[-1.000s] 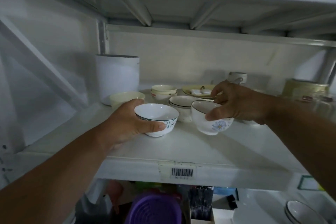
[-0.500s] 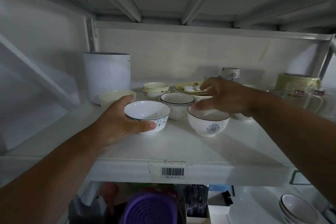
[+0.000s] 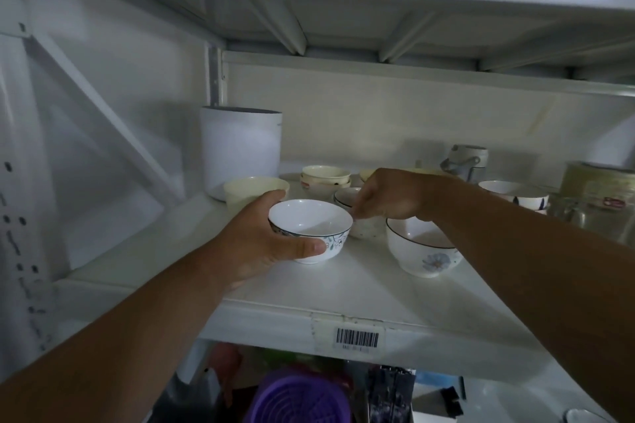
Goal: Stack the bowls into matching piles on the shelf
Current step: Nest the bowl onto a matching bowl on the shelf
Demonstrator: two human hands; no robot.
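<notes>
Two hands reach onto the white shelf in the head view. The left hand grips the leaf-patterned bowl, thumb curled across its near wall and fingers wrapped round the far side; the bowl stands upright near the shelf's front edge, left of the middle. The right hand hangs palm down behind it, its fingers bent down onto the rim of the dark-rimmed bowl stack; whether they pinch the rim or only touch it, I cannot tell. Just under the right forearm, near the front edge, stands the flower bowl, upright, apart from the leaf-patterned bowl.

Farther back toward the left rear corner stands a tall white canister, with a cream bowl just in front of it. A stack of cream bowls sits near the back edge. Toward the right edge are a white bowl with dark marks, a jug with a handle and glass jars. A barcode label is stuck on the front lip. Below the shelf a purple basket shows. The room is dim, with white walls and a white shelf overhead.
</notes>
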